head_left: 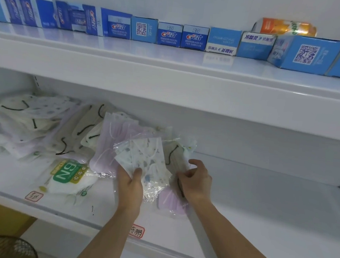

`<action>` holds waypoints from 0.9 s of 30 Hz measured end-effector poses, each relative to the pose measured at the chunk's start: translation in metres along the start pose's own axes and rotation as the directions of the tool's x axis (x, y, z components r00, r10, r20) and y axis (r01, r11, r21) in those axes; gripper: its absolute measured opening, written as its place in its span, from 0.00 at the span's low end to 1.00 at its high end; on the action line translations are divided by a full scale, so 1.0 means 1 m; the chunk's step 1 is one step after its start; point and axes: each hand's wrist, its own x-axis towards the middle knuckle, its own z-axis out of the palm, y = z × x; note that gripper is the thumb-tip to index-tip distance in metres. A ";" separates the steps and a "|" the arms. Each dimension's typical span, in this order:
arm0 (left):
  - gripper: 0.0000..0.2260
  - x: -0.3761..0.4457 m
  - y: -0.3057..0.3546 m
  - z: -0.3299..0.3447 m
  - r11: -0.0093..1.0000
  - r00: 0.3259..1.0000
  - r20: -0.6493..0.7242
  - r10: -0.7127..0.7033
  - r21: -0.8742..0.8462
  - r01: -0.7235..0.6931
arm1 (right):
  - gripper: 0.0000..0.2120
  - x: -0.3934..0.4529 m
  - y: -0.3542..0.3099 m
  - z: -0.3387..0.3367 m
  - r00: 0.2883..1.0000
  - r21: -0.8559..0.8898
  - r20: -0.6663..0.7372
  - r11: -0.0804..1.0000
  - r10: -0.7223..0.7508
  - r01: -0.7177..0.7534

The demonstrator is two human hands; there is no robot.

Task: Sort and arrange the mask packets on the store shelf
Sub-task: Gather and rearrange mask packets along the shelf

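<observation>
Your left hand (130,182) pinches a clear plastic packet holding a white printed mask (144,163) above the white lower shelf's (261,210) front edge, while your right hand (196,184) grips a beige black-looped mask packet (178,156) just beside it.

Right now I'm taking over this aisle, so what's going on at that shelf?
A person is sorting mask packets on the lower shelf. The left hand holds a clear packet of patterned masks, thumb on top; the right hand grips a packet with a dark-looped mask beside it. A loose heap of packets and an N95 packet lie to the left. Toothpaste boxes line the upper shelf.
</observation>
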 end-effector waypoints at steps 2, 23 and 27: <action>0.22 -0.002 0.001 -0.002 1.000 1.000 0.001 -0.002 -0.002 0.002 | 0.17 0.001 0.002 -0.002 0.998 0.012 -0.056 1.000 -0.017 0.018; 0.06 -0.158 -0.014 0.240 0.841 0.618 0.781 -0.089 0.392 -0.374 | 0.02 -0.077 0.120 -0.281 0.885 0.452 -0.329 0.878 0.330 -0.159; 0.07 -0.220 -0.029 0.307 0.873 0.554 0.821 -0.140 0.366 -0.321 | 0.12 -0.105 0.150 -0.355 0.865 0.450 -0.355 0.876 0.355 -0.175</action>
